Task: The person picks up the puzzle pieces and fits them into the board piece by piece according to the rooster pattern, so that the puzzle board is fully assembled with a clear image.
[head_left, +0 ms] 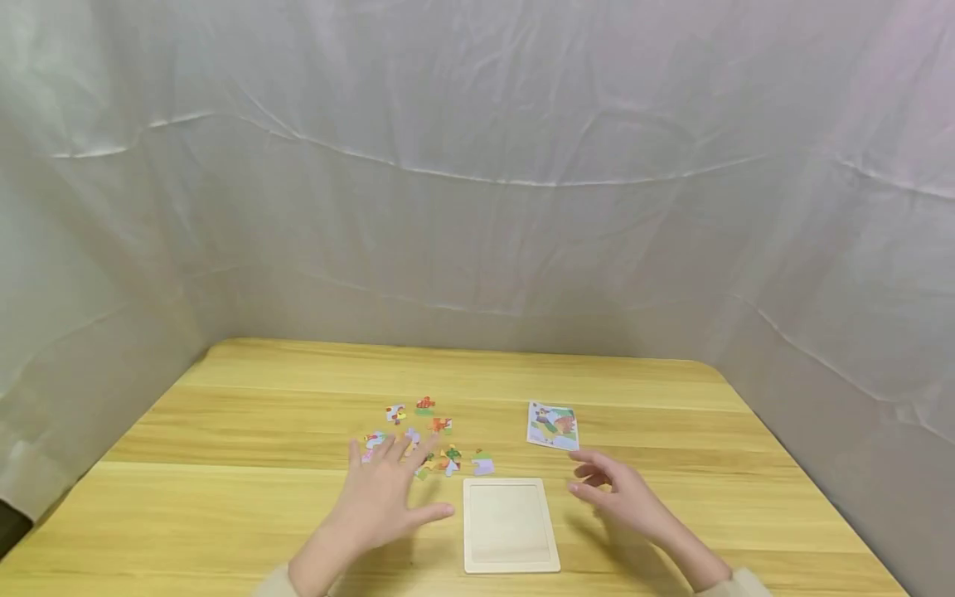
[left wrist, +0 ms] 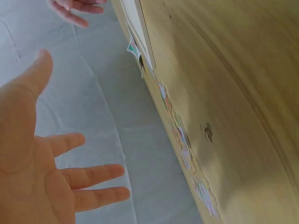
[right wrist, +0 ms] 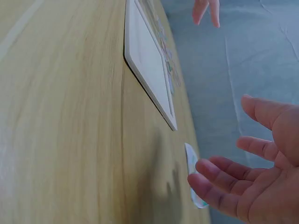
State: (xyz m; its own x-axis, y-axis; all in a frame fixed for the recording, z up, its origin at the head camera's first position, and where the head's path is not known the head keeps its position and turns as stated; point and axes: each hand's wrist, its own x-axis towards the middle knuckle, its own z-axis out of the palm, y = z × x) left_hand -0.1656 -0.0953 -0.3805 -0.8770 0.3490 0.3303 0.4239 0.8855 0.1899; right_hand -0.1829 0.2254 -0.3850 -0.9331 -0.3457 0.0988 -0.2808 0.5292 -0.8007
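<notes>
My left hand [head_left: 379,502] hovers with spread fingers over the near side of a scatter of colourful jigsaw pieces [head_left: 441,424]; the left wrist view shows it apart from the table, holding nothing. Some pieces are hidden behind its fingers. A pale, shallow-rimmed puzzle frame [head_left: 466,531] lies between the two hands, its inside bare. To the right of it, my right hand [head_left: 625,501] is held above the table, fingers loosely bent and nothing in them. Just beyond its fingertips lies a small picture card [head_left: 553,426], printed with a colourful cartoon scene.
The wooden table [head_left: 283,373] carries all of these things. Pale grey cloth [head_left: 477,240] hangs behind the table and along both sides. One jigsaw piece [head_left: 482,463] lies close to the frame's far edge.
</notes>
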